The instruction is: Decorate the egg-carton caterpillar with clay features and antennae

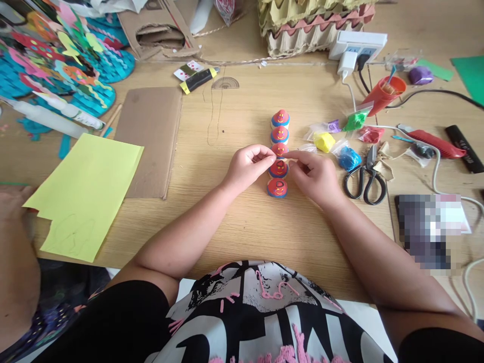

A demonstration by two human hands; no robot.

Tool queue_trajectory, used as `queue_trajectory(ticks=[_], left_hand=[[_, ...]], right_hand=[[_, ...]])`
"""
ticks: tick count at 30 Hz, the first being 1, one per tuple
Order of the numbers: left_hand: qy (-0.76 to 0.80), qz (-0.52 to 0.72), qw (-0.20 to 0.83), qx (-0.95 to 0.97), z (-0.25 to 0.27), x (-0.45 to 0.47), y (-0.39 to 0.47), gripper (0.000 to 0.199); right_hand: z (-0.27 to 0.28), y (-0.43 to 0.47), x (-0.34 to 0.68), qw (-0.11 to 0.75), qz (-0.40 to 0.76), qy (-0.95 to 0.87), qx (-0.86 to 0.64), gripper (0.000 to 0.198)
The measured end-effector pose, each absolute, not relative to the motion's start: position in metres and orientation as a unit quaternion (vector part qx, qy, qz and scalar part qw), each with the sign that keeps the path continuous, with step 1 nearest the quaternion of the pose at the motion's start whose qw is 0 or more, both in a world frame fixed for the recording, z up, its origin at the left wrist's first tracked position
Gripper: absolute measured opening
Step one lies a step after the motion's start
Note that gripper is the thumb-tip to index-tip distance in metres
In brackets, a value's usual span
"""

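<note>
Several red clay faces with blue rims stand in a column on the desk, and they have yellow features. The middle clay face [280,149] lies between my two hands. My left hand [247,169] pinches thumb and index finger together at its left edge; whatever is in the pinch is too small to make out. From the other side my right hand [316,179] reaches in, its index finger stretched to the same face and its thumb apart beside the clay face below [278,169]. The right hand's other fingers are curled, and nothing shows in it.
Bagged yellow clay [324,142], blue clay [349,159] and black-handled scissors [366,176] lie at right. A red cup [386,95] leans near a power strip [358,44]. Cardboard [151,141] and yellow paper [88,194] lie left, near another person's arm [17,272].
</note>
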State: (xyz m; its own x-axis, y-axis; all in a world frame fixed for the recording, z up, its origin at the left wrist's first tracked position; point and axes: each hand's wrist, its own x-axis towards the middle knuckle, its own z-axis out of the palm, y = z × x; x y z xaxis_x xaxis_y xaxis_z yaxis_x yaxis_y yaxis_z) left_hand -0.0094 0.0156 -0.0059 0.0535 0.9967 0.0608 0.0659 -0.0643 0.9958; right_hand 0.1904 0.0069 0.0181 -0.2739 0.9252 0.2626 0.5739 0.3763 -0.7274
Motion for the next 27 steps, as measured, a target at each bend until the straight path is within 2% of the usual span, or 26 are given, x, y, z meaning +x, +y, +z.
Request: queue_trajectory(ticks=[4, 16, 27], left_hand=[[0.492, 0.468, 0.479, 0.557, -0.005, -0.007, 0.014, 0.017], [0.522, 0.467, 0.461, 0.545, -0.001, 0.002, 0.010, 0.017], [0.526, 0.475, 0.446, 0.547, -0.002, 0.000, 0.012, 0.024]], right_hand=[[0.018, 0.007, 0.193, 0.365, 0.240, -0.779, -0.449, 0.034], [0.016, 0.009, 0.202, 0.329, 0.141, -0.842, -0.404, 0.036], [0.020, 0.009, 0.203, 0.301, 0.150, -0.839, -0.429, 0.038]])
